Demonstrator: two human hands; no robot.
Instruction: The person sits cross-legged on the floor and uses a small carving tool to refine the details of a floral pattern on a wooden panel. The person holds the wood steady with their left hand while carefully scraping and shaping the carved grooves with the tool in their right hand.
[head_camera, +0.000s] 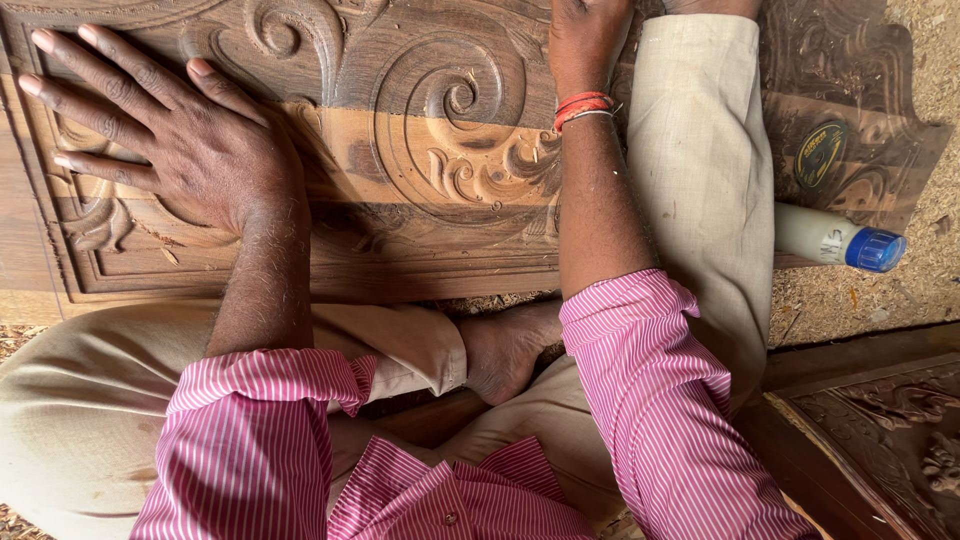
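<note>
A large carved wooden panel with scroll and leaf relief lies flat in front of me. My left hand rests flat on its left part, fingers spread and pointing left. My right hand reaches across the panel toward the top edge of the view. Its fingers are cut off by the frame, so what it holds is hidden. A red and white thread band circles the right wrist.
A white bottle with a blue cap lies on its side at the right. A round dark disc sits on the panel's right end. Sawdust covers the ground. Another carved piece lies lower right. My crossed legs sit under the panel.
</note>
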